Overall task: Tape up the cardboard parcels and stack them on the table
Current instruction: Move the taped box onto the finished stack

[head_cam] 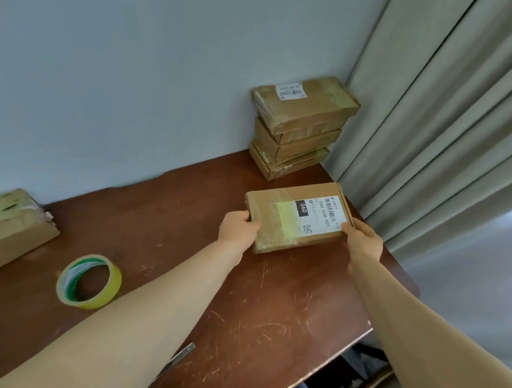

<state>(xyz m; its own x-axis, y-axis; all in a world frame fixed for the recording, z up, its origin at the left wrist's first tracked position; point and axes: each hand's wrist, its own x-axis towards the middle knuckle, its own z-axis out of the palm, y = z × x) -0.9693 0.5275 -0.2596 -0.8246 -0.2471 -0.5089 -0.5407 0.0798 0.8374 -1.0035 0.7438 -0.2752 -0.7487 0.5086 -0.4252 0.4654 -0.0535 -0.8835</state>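
Held parcel (295,214): flat cardboard box, closed, with clear tape across the top and a white shipping label (320,213) on its right half.
Location: over the right part of the desk (186,219), close to the right edge, just in front of the stack. Whether it rests on the desk or is lifted clear cannot be told.
Left hand (238,227): fingers curled round the parcel's left end, near its front corner.
Right hand (363,237): clasps the parcel's front right corner, fingers on the label edge.
Stack (302,127): several taped parcels piled in the far right corner of the desk, against the wall and beside the curtain (450,131); the layers are slightly skewed.
Tape roll (102,299): lies flat towards the front left of the desk, well apart from the hands.
Untaped-side parcel (6,231): at the left edge of the desk.
Handling estimate: probably light and stiff; taped faces are likely slick, bare cardboard gives better friction.
Grip advice: hold at opposite ends, thumbs on top and fingers beneath, keeping the box level.
Risk: the skewed stack may shift if the parcel is set down off-centre.
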